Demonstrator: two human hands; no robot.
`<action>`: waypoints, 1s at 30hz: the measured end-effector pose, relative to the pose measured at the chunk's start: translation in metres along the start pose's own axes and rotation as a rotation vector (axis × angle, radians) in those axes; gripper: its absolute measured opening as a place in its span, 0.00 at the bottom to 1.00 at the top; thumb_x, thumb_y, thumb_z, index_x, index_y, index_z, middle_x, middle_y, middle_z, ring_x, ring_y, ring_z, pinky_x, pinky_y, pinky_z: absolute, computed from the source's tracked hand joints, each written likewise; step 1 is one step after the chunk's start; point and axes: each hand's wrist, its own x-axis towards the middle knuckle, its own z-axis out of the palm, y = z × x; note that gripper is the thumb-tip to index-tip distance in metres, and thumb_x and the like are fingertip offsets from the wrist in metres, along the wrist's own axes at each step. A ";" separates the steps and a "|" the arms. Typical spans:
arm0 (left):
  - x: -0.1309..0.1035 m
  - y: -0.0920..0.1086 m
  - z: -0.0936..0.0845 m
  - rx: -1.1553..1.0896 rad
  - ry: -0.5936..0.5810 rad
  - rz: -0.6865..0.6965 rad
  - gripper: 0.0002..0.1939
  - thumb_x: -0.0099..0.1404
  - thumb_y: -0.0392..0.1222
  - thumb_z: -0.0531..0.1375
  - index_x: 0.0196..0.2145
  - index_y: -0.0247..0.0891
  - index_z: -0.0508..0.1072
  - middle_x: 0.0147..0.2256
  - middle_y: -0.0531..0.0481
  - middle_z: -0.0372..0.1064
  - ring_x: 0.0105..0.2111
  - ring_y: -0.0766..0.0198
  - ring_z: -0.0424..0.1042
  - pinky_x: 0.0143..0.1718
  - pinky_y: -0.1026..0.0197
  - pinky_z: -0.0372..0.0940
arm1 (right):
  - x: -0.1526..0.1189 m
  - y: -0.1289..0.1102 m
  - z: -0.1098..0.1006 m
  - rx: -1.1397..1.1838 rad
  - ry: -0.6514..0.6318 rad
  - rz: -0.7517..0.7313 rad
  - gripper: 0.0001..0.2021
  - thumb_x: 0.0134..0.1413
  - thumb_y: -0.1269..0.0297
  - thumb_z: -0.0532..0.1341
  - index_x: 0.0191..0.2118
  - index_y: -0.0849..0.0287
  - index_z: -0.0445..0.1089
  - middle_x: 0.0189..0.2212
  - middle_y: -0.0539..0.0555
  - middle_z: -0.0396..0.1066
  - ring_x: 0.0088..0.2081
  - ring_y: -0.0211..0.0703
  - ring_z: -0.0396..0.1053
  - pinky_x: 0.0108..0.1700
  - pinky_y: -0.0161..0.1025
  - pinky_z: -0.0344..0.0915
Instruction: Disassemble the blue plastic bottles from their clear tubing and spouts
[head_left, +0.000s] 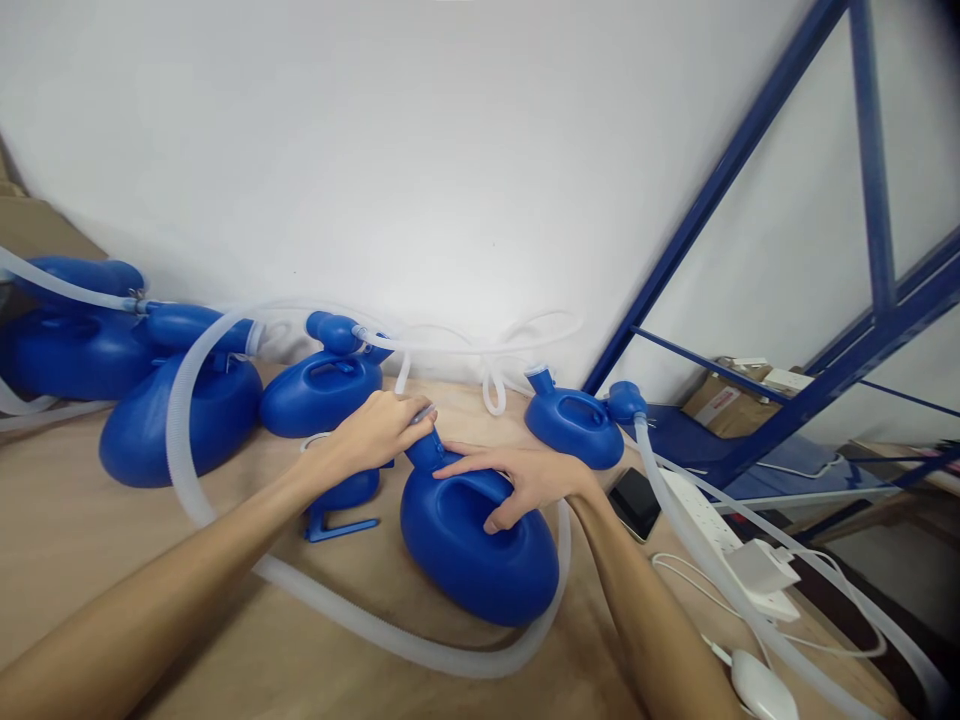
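Observation:
A blue plastic jug-shaped container [472, 550] lies on the wooden table [75, 520] in front of me. My right hand [525, 480] grips its handle, fingers curled under it. My left hand [375, 430] is closed around the container's neck, where a small metal clamp and the end of a clear corrugated hose [360, 615] meet it. The hose loops around the container across the table. A small blue bracket [337, 510] lies just left of the container, partly under my left wrist.
Several more blue containers with hoses [315, 395] [176, 420] [574, 425] line the white wall. A phone [636, 503], a white power strip [720, 525] with an adapter, and a white mouse [761, 685] lie at right. A blue metal rack [862, 350] stands beyond.

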 end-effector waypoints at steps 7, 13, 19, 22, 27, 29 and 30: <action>0.000 -0.002 0.006 0.017 0.045 -0.025 0.26 0.77 0.54 0.41 0.32 0.35 0.67 0.28 0.45 0.68 0.29 0.59 0.69 0.34 0.56 0.50 | 0.001 -0.003 -0.003 0.039 0.010 -0.143 0.30 0.61 0.59 0.66 0.67 0.60 0.65 0.73 0.58 0.49 0.74 0.48 0.46 0.74 0.44 0.43; 0.002 0.002 0.003 0.044 0.050 -0.110 0.26 0.76 0.53 0.41 0.37 0.35 0.72 0.30 0.44 0.71 0.32 0.55 0.72 0.34 0.55 0.53 | 0.001 0.005 -0.001 0.071 0.042 -0.172 0.27 0.61 0.62 0.67 0.64 0.63 0.67 0.69 0.60 0.57 0.74 0.46 0.46 0.73 0.41 0.45; 0.007 -0.014 -0.013 -0.193 0.139 -0.149 0.26 0.77 0.51 0.45 0.53 0.31 0.74 0.46 0.41 0.74 0.45 0.54 0.74 0.49 0.57 0.64 | -0.002 0.014 0.001 0.171 -0.009 -0.188 0.17 0.62 0.58 0.67 0.53 0.61 0.75 0.71 0.59 0.53 0.73 0.44 0.48 0.73 0.39 0.47; 0.005 -0.027 -0.010 0.058 0.329 -0.078 0.31 0.70 0.54 0.60 0.63 0.30 0.68 0.61 0.34 0.63 0.62 0.42 0.61 0.61 0.49 0.58 | -0.001 0.014 -0.001 0.161 -0.008 -0.164 0.20 0.62 0.56 0.67 0.56 0.58 0.74 0.71 0.57 0.54 0.73 0.45 0.48 0.73 0.39 0.47; -0.005 -0.022 -0.020 -0.146 0.098 -0.104 0.21 0.72 0.56 0.59 0.39 0.32 0.75 0.37 0.44 0.73 0.37 0.57 0.71 0.38 0.58 0.63 | -0.003 0.015 -0.001 0.167 0.129 -0.102 0.26 0.58 0.55 0.70 0.60 0.57 0.69 0.67 0.55 0.62 0.70 0.46 0.56 0.72 0.40 0.50; -0.009 -0.011 -0.030 -0.389 -0.107 -0.009 0.28 0.75 0.61 0.51 0.33 0.33 0.74 0.30 0.49 0.70 0.30 0.64 0.67 0.32 0.61 0.59 | -0.003 0.017 0.000 0.158 0.194 -0.055 0.28 0.56 0.53 0.71 0.60 0.56 0.70 0.65 0.54 0.64 0.68 0.47 0.59 0.71 0.41 0.52; -0.010 -0.005 -0.034 -0.446 -0.164 0.021 0.29 0.75 0.62 0.51 0.31 0.33 0.74 0.28 0.50 0.68 0.28 0.66 0.64 0.30 0.62 0.57 | -0.003 0.018 0.000 0.146 0.226 -0.038 0.28 0.56 0.52 0.71 0.59 0.55 0.70 0.64 0.53 0.66 0.68 0.48 0.60 0.70 0.41 0.53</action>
